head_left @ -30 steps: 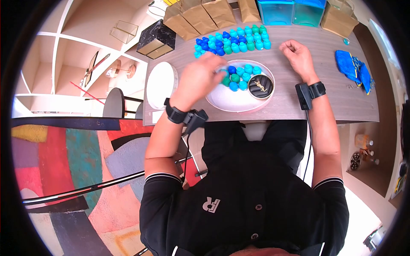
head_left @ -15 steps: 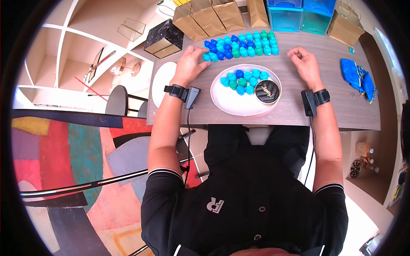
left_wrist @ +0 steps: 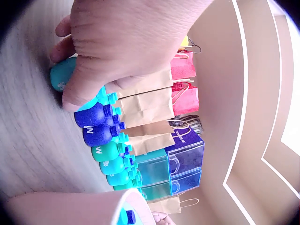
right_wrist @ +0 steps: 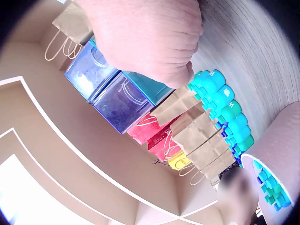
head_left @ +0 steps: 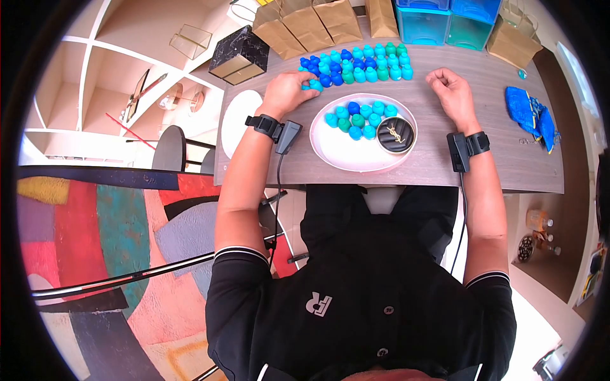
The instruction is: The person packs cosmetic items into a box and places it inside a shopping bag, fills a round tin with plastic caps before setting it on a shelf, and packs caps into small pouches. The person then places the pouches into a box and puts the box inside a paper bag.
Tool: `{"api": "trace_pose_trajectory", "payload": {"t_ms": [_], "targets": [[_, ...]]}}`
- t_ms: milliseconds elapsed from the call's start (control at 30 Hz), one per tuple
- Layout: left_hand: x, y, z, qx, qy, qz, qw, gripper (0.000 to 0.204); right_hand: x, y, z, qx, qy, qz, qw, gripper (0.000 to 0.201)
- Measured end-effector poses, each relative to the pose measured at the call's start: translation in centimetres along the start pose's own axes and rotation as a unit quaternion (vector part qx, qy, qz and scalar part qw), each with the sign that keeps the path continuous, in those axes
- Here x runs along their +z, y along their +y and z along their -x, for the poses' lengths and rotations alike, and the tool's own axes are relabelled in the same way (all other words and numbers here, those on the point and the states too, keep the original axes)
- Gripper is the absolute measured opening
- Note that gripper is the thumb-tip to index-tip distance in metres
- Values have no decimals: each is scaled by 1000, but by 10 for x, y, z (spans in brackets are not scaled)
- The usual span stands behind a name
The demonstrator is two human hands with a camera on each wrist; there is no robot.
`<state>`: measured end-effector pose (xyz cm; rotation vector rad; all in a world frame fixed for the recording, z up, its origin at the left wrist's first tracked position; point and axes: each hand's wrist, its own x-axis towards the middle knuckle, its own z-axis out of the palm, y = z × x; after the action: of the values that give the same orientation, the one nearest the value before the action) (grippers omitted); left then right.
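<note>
My left hand (head_left: 285,96) is at the near left end of several rows of small blue, teal and green bottles (head_left: 371,74). In the left wrist view its thumb and fingers grip a teal bottle (left_wrist: 62,75), partly covered by the thumb. My right hand (head_left: 452,94) rests on the table right of the rows, fingers loosely curled and holding nothing. Between the hands is a round pink-white tray (head_left: 340,155). More small bottles (head_left: 357,120) stand in its back part, beside a round black case (head_left: 395,134) with a gold emblem.
A white round lid (head_left: 241,127) lies at the table's left side. Brown paper bags (head_left: 308,26), blue and teal drawer boxes (head_left: 422,26) and a black marbled box (head_left: 239,56) line the back. A blue cloth bag (head_left: 530,114) lies at the right.
My left hand has moved from over the tray leftward to the end of the bottle rows and taken hold of a bottle there. My right hand has stayed in place.
</note>
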<state>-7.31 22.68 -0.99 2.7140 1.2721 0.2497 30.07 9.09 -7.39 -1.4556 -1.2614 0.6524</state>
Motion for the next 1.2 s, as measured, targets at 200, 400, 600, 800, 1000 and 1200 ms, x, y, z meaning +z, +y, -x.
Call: {"api": "trace_pose_trajectory", "payload": {"t_ms": [200, 400, 600, 800, 1000, 1200], "targets": [[-3, -9, 9, 13, -1, 10, 1000, 35, 0, -3, 0, 3, -1, 5, 1000, 19], [-54, 36, 43, 27, 57, 63, 996, 33, 1, 6, -1, -13, -9, -8, 1000, 19], [-65, 87, 68, 210, 4, 81, 974, 34, 0, 4, -1, -10, -16, -7, 1000, 18], [-29, 97, 72, 246, -65, -51, 966, 26, 0, 2, 0, -17, -10, 4, 1000, 18], [-20, 102, 73, 231, -76, -91, 966, 24, 1, -1, 2, -24, -6, -6, 1000, 18], [-22, 102, 74, 229, -62, -89, 967, 23, 2, -2, 1, -10, -9, 11, 1000, 16]]}}
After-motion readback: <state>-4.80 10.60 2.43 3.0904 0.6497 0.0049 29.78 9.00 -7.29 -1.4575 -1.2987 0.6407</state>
